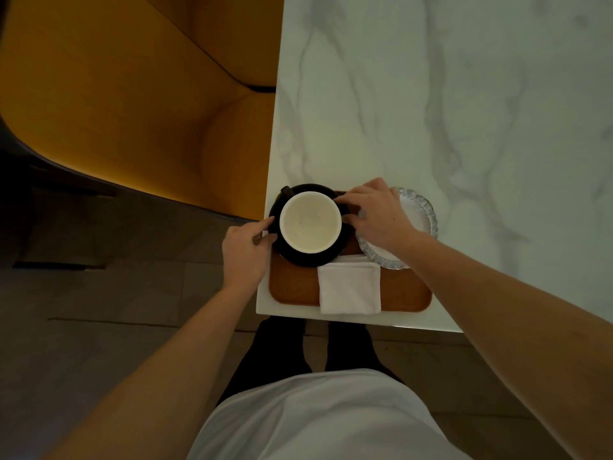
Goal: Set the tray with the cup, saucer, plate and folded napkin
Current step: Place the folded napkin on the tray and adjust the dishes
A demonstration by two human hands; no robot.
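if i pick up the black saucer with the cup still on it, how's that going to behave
The cup sits loose on the saucer, so it would probably slide or tip if the saucer tilts. Both look like glazed ceramic, likely slippery and breakable. The left hand and right hand hold opposite rims, which should keep it level.

White marble table (pixel 464 94) with grey veins, before me; yellow padded seat (pixel 132 111) to its left; dark tiled floor (pixel 99 293) under my legs.

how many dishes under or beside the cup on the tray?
2: a black saucer under the cup at the tray's far left, and a glass plate at its far right, partly under the right hand.
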